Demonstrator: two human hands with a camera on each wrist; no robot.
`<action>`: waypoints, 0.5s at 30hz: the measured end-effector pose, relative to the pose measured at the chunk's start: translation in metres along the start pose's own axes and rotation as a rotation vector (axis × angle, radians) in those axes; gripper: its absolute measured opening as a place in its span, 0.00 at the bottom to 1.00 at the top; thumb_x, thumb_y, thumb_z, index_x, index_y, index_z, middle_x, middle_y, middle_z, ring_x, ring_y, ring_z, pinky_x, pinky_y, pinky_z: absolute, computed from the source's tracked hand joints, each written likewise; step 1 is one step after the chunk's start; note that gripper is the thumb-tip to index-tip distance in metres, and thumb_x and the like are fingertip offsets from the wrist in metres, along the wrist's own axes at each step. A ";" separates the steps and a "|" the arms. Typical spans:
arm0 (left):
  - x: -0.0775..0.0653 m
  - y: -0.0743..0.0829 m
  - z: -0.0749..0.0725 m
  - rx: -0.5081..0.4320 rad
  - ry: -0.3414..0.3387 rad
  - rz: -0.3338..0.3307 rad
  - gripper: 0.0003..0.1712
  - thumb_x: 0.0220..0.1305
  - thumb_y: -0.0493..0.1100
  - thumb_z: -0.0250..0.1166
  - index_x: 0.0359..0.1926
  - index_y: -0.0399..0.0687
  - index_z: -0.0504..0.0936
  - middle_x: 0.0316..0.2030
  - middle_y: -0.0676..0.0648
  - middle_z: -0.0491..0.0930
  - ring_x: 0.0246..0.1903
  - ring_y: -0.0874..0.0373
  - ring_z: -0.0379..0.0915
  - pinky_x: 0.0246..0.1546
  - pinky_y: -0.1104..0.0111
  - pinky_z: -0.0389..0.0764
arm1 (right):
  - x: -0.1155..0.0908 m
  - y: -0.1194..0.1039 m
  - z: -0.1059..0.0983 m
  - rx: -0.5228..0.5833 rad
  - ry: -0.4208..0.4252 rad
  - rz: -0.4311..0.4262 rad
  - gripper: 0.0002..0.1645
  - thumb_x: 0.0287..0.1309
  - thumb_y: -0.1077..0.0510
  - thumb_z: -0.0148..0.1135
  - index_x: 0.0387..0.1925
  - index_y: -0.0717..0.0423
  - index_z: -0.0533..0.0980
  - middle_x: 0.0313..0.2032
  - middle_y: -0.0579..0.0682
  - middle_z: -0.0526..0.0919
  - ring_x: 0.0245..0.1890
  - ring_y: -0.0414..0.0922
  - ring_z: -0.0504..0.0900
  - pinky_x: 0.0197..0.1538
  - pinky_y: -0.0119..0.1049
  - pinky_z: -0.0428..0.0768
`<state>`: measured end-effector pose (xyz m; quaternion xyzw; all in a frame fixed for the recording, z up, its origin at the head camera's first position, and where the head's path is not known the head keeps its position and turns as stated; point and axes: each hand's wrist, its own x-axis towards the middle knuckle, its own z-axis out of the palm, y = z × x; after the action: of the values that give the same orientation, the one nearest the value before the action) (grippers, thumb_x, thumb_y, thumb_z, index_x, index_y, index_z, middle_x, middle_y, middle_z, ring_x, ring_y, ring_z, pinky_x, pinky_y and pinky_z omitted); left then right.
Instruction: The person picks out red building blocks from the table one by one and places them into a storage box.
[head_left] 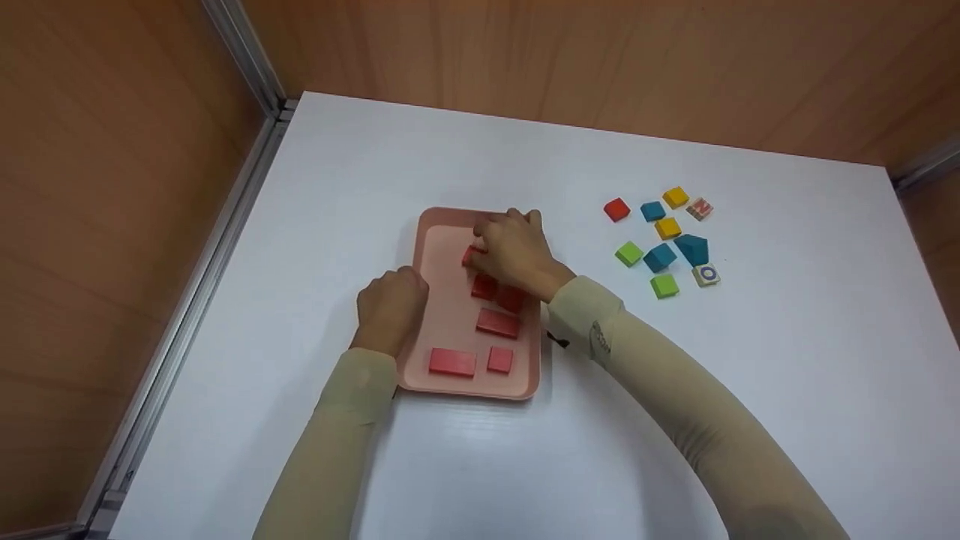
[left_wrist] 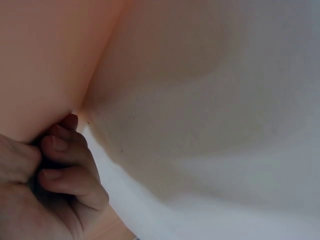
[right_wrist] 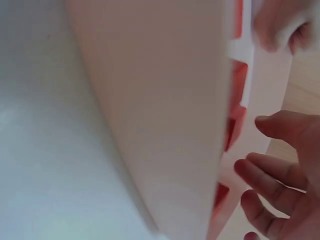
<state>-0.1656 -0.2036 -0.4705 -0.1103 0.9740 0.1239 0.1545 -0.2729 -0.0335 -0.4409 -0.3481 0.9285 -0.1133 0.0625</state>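
Note:
A shallow pink tray (head_left: pixel 450 300) lies on the white table with several red blocks in it. At its left long side, my left hand (head_left: pixel 391 309) grips the tray's edge with curled fingers; these fingers (left_wrist: pixel 75 185) show against the pink wall in the left wrist view. My right hand (head_left: pixel 516 253) is over the upper right of the tray, close above a red block (head_left: pixel 469 256) that it partly hides. Its fingers (right_wrist: pixel 270 185) are spread and bent a little, with nothing between them. Nearer me in the tray lie a long red block (head_left: pixel 453 362) and a small red square (head_left: pixel 500 359).
Right of the tray sits a loose group of blocks: a red block (head_left: pixel 617 209), yellow block (head_left: pixel 676 197), green block (head_left: pixel 664 286), blue block (head_left: pixel 660 257) and lettered block (head_left: pixel 700 208) among them. Wooden panels (head_left: pixel 600 67) border the table (head_left: pixel 360 157) behind and at the left.

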 end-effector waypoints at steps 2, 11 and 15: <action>0.001 -0.002 0.000 -0.004 -0.017 -0.007 0.10 0.75 0.38 0.55 0.44 0.33 0.77 0.28 0.40 0.77 0.29 0.48 0.78 0.34 0.54 0.83 | 0.000 0.003 -0.004 0.009 0.039 -0.016 0.19 0.65 0.48 0.62 0.52 0.53 0.82 0.44 0.50 0.84 0.45 0.50 0.76 0.53 0.54 0.66; 0.000 -0.007 0.000 -0.041 0.011 -0.022 0.11 0.76 0.39 0.52 0.41 0.34 0.78 0.30 0.39 0.80 0.30 0.48 0.79 0.35 0.53 0.83 | 0.002 0.025 -0.017 0.030 0.157 -0.011 0.17 0.65 0.50 0.63 0.50 0.54 0.83 0.40 0.51 0.85 0.43 0.50 0.76 0.50 0.51 0.67; 0.001 -0.009 0.000 -0.071 -0.005 -0.050 0.14 0.77 0.41 0.50 0.42 0.35 0.77 0.30 0.40 0.79 0.30 0.48 0.78 0.36 0.53 0.83 | 0.003 0.039 -0.024 0.067 0.148 0.045 0.19 0.64 0.48 0.65 0.52 0.53 0.82 0.43 0.51 0.84 0.45 0.50 0.75 0.52 0.51 0.66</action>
<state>-0.1647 -0.2126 -0.4725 -0.1398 0.9655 0.1548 0.1558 -0.3046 -0.0025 -0.4280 -0.3157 0.9338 -0.1682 0.0080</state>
